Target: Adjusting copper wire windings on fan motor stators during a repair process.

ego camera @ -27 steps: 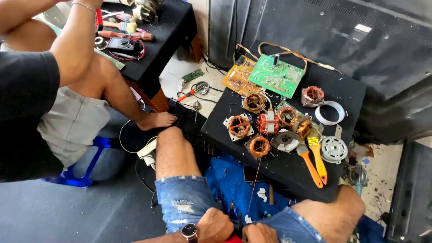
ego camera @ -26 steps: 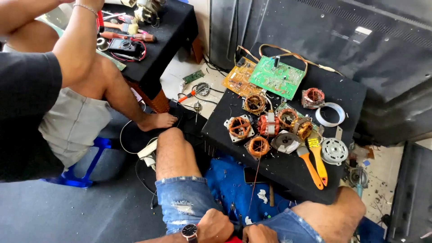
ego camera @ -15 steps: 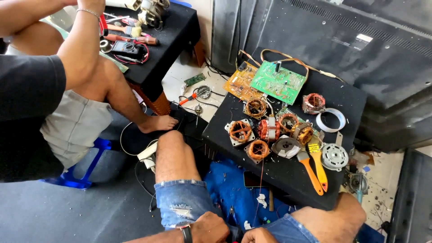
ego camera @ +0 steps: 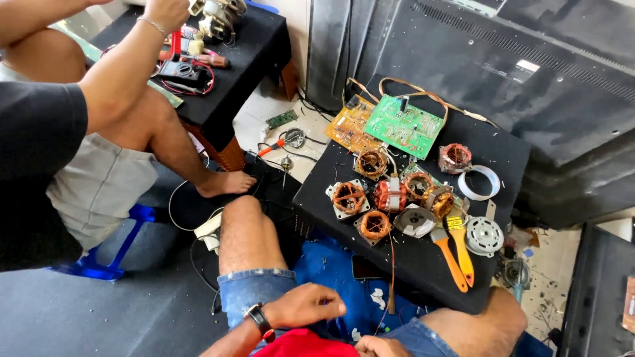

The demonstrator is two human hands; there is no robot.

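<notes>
My left hand (ego camera: 305,305), with a dark watch on the wrist, rests near my lap at the bottom of the view with its fingers curled; what it holds is hidden. Only the top of my right hand (ego camera: 380,346) shows at the bottom edge, next to a red cloth (ego camera: 297,345). A thin wire (ego camera: 391,264) runs from a copper motor coil (ego camera: 376,225) on the black table (ego camera: 423,264) down toward my hands. Several more copper-wound coils (ego camera: 348,197) lie in a cluster on the table.
Two circuit boards, green (ego camera: 404,125) and orange (ego camera: 348,127), lie at the table's far side. Two orange-handled brushes (ego camera: 456,254), a metal disc (ego camera: 484,236) and a white ring (ego camera: 479,183) lie right. Another seated person (ego camera: 99,132) works at a second black table (ego camera: 238,59) on the left.
The view has tilted down and drawn closer. My hands have stayed low at my lap. The other person's arm remains raised at the far table.
</notes>
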